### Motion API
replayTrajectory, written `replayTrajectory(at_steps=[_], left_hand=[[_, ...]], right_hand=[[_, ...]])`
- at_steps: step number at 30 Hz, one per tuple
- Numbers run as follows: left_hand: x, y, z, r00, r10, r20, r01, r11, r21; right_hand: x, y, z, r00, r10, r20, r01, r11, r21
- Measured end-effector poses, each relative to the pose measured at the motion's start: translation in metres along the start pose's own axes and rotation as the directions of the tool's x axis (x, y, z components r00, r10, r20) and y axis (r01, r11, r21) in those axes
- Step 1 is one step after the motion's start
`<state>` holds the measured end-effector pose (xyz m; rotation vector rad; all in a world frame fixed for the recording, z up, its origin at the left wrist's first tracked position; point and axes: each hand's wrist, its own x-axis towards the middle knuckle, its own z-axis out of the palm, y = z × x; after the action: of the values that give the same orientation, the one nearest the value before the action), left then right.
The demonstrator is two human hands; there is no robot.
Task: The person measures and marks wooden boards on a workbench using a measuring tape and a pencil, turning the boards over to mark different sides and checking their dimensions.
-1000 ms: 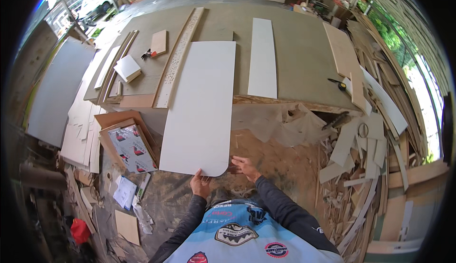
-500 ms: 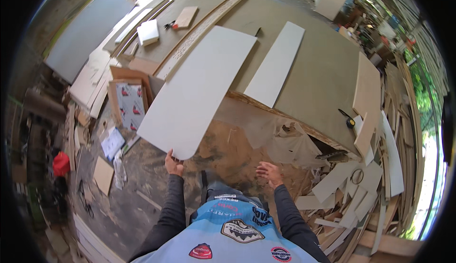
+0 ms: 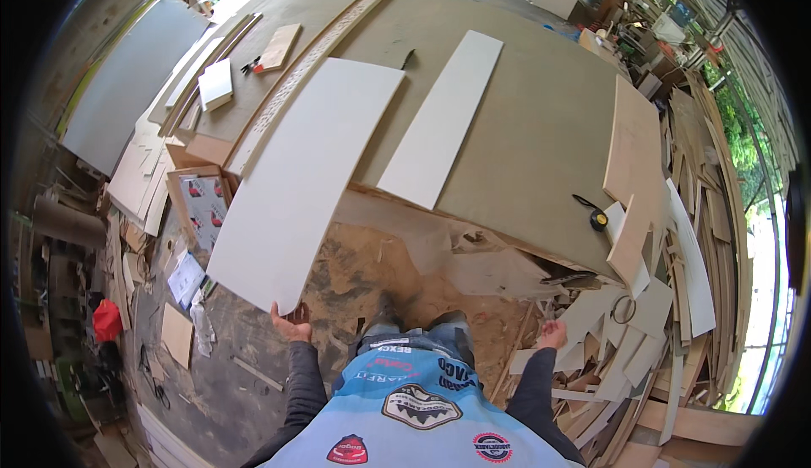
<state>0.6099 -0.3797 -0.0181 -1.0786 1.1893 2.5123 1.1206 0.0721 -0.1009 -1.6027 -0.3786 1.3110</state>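
A long white panel [image 3: 287, 172] lies over the left front edge of the workbench, its near end jutting out past the edge. At that near end my left hand [image 3: 292, 324] grips the corner, fingers partly hidden under the board. My right hand [image 3: 552, 334] hangs free to the right, with its fingers curled in and nothing visible in them. It is nearest to the offcuts beside the bench. A narrower white board [image 3: 448, 113] rests on the bench to the right of the panel.
On the brown workbench [image 3: 524, 147] lie a tape measure [image 3: 598, 219], a perforated wooden strip [image 3: 287, 88], red-handled pliers [image 3: 252, 66] and a small white block [image 3: 215, 84]. Wood offcuts [image 3: 591, 324] pile up at the right. Papers [image 3: 186, 279] lie on the floor at left.
My left hand has moved left and down, still on the panel's corner. My right hand has swung out to the right and its fingers have curled in. The whole view has shifted.
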Motion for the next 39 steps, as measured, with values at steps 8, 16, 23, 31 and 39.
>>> replayTrajectory(at_steps=[8,16,23,31,39], left_hand=[[0.016,-0.03,0.004,0.986,0.145,-0.083,-0.14,0.988,0.06],[-0.036,-0.073,-0.008,0.954,0.22,-0.205,-0.191,0.97,0.152],[-0.09,-0.128,-0.059,0.975,0.031,-0.221,0.006,0.987,0.162],[-0.112,-0.165,-0.08,0.962,-0.039,-0.271,0.122,0.946,0.299],[-0.098,-0.142,-0.081,0.954,0.098,-0.285,-0.01,0.955,0.295]], right_hand=[[0.148,-0.129,-0.057,0.995,-0.024,-0.1,0.044,0.979,0.199],[0.189,-0.189,0.011,1.0,-0.008,0.003,0.005,0.784,0.62],[0.173,-0.147,0.054,0.981,-0.16,-0.111,0.195,0.813,0.548],[0.134,-0.126,0.115,0.883,-0.062,-0.465,0.114,0.99,0.085],[0.13,-0.104,0.134,0.84,-0.065,-0.539,0.138,0.986,0.096]])
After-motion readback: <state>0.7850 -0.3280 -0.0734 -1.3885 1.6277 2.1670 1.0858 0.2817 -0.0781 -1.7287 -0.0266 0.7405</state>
